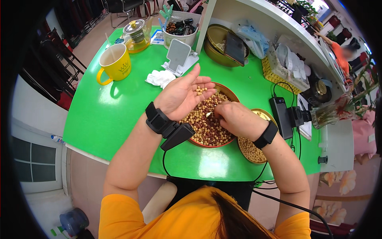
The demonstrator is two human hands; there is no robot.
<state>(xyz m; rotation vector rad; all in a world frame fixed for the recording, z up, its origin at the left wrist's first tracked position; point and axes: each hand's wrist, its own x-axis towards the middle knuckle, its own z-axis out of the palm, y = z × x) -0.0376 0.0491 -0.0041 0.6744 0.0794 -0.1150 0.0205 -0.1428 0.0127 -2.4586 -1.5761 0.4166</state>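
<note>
A round red-rimmed bowl stands on the green tabletop, filled with mixed tan soybeans and dark red beans. My left hand is turned palm up over the bowl's left side, its fingers slightly cupped around a few soybeans. My right hand reaches down into the bowl, thumb and fingers pinched together at the beans; what lies between the fingertips is hidden. Beneath my right wrist stands a smaller gold-rimmed bowl of tan soybeans, partly covered by my arm.
A yellow mug, glass teapot, white phone stand and crumpled tissue stand beyond my left hand. Toward the right are a dark gold bowl with a phone, a yellow basket, a black power bank and cables.
</note>
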